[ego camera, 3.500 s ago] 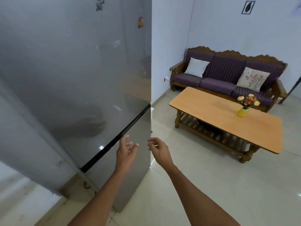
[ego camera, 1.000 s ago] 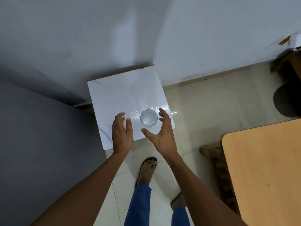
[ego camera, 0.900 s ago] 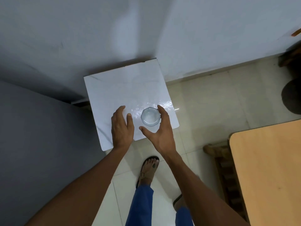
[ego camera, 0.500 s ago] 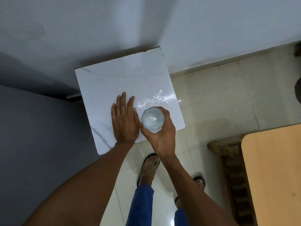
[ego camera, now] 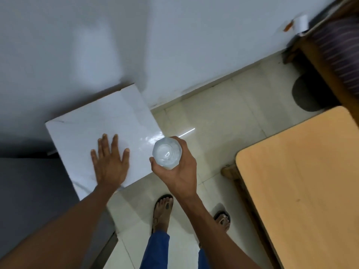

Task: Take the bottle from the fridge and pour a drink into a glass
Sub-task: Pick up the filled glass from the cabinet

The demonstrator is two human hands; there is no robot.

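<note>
Two sandaled feet down on the tiled floor. Right hand wrapped round the glass, held just off the white table by its right edge. Left hand spread flat, palm down near the front edge. Wooden coffee table off right.

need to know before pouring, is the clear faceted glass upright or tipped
Upright: the clear faceted glass shows its open mouth straight up to the head camera, gripped around its side by the right hand. Whether it holds liquid, cannot tell.
</note>
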